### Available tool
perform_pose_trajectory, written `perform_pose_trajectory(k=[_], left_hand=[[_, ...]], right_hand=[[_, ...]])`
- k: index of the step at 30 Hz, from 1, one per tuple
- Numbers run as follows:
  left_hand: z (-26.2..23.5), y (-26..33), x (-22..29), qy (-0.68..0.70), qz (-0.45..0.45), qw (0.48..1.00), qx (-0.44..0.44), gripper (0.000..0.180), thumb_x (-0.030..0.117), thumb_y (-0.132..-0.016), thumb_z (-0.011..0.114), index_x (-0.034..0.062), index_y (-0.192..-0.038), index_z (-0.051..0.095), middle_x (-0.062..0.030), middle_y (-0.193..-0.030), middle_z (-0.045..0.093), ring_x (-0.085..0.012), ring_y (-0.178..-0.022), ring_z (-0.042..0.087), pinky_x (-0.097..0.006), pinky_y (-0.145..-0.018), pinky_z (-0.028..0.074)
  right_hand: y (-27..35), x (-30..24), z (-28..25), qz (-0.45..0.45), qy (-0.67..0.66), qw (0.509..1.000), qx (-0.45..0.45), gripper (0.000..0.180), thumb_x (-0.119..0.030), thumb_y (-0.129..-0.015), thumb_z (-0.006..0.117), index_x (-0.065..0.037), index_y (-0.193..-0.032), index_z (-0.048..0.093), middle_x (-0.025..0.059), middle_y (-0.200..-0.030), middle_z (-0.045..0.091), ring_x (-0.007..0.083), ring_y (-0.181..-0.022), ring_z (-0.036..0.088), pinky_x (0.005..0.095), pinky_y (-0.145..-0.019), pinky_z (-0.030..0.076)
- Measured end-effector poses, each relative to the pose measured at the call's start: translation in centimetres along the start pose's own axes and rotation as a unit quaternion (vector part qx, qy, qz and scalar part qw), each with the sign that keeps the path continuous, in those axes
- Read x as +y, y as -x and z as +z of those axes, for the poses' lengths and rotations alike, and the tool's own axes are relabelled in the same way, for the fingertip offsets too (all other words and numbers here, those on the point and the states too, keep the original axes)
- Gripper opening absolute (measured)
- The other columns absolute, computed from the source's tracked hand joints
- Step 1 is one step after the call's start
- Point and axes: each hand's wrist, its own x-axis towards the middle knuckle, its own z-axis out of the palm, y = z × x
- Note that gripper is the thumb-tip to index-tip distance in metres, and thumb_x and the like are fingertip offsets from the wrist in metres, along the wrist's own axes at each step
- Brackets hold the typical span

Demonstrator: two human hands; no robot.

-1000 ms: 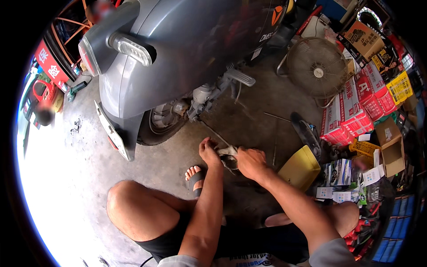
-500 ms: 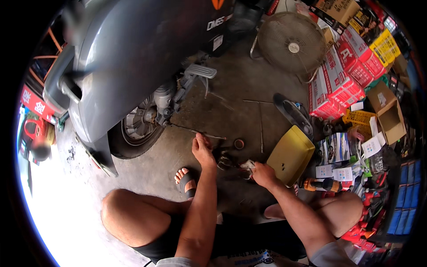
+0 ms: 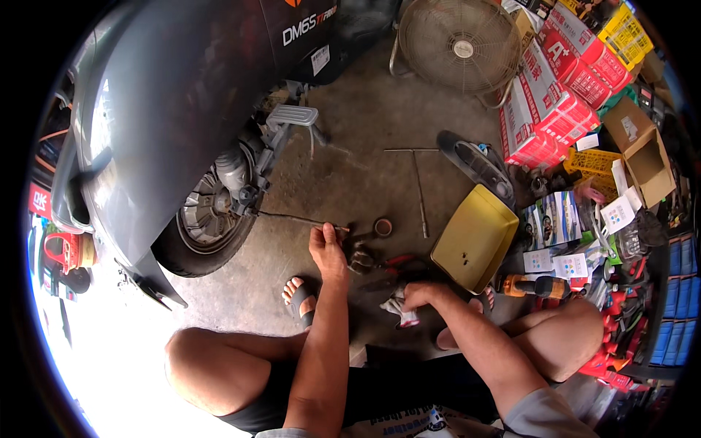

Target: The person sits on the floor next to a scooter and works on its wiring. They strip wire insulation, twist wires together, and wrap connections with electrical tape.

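My left hand (image 3: 328,248) is closed, its thumb and fingers pinching a thin dark cable (image 3: 290,217). The cable runs back to the hub of the scooter wheel (image 3: 207,217), under the large grey body (image 3: 182,95). Closer to me, my right hand (image 3: 425,295) is closed on a crumpled whitish cloth (image 3: 398,306) with a reddish patch, low over the floor; its fingers are partly hidden. Between the hands lie red-handled pliers (image 3: 400,260) and a small dark lump (image 3: 361,259). A roll of tape (image 3: 382,227) rests beyond them.
A yellow tray (image 3: 467,233) with tiny dark bits sits right of my right hand. Farther off are a T-handle wrench (image 3: 418,186), a dark scooter panel (image 3: 475,166) and a round fan (image 3: 461,48). Boxes (image 3: 544,113), a power drill (image 3: 533,285) and clutter line the right side.
My right hand has drawn nearer to me with the cloth, uncovering the red-handled pliers. The left hand keeps its hold on the cable. The whole view has shifted a little.
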Motion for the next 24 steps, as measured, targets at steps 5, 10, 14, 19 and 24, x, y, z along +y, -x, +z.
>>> perform_pose_trajectory(k=[5, 10, 14, 19, 24], left_hand=[[0.0, 0.2, 0.2, 0.018, -0.048, 0.999, -0.002, 0.026, 0.029, -0.096, 0.054, 0.0072, -0.082, 0.052, -0.0054, -0.077, 0.063, -0.0108, -0.067, 0.056, -0.024, -0.06, 0.042], [0.5, 0.5, -0.1, 0.052, -0.089, 0.994, 0.035, 0.027, 0.029, -0.097, 0.053, 0.0076, -0.081, 0.053, -0.0051, -0.074, 0.065, -0.0095, -0.065, 0.059, -0.022, -0.058, 0.043], [-0.2, 0.3, -0.6, 0.079, -0.112, 0.99, 0.023, 0.025, 0.032, -0.096, 0.054, 0.0098, -0.084, 0.054, -0.003, -0.078, 0.064, -0.01, -0.069, 0.06, -0.023, -0.06, 0.043], [-0.2, -0.3, 0.2, 0.123, -0.132, 0.983, -0.028, 0.02, 0.03, -0.095, 0.055, 0.0108, -0.09, 0.056, -0.0011, -0.078, 0.062, -0.01, -0.067, 0.057, -0.024, -0.061, 0.043], [-0.8, 0.0, 2.1, 0.199, -0.17, 0.962, -0.081, 0.018, 0.024, -0.098, 0.048, 0.0092, -0.091, 0.056, -0.0023, -0.083, 0.059, -0.0109, -0.067, 0.053, -0.024, -0.061, 0.042]], right_hand=[[-2.5, 2.9, -0.4, 0.021, -0.061, 0.953, 0.297, 0.021, -0.007, -0.069, 0.055, -0.009, -0.083, 0.07, 0.0125, -0.088, 0.069, 0.03, -0.086, 0.066, 0.0397, -0.076, 0.051], [-1.3, 4.2, -1.2, 0.048, -0.048, 0.895, 0.441, 0.015, -0.009, -0.073, 0.059, -0.01, -0.087, 0.064, 0.0133, -0.087, 0.067, 0.0333, -0.086, 0.065, 0.0457, -0.075, 0.051], [-1.5, 2.3, 0.4, 0.016, 0.067, 0.892, 0.446, 0.022, -0.005, -0.067, 0.061, -0.006, -0.089, 0.061, 0.0144, -0.096, 0.063, 0.0313, -0.092, 0.061, 0.0422, -0.077, 0.05], [-2.3, 1.2, 2.7, 0.011, 0.221, 0.856, 0.466, 0.033, -0.006, -0.064, 0.064, -0.006, -0.095, 0.054, 0.0126, -0.099, 0.055, 0.0298, -0.096, 0.057, 0.0408, -0.077, 0.048], [-2.0, 1.6, 1.3, -0.008, 0.247, 0.882, 0.401, 0.028, -0.013, -0.07, 0.065, -0.007, -0.098, 0.059, 0.013, -0.102, 0.059, 0.0288, -0.1, 0.059, 0.0408, -0.082, 0.048]])
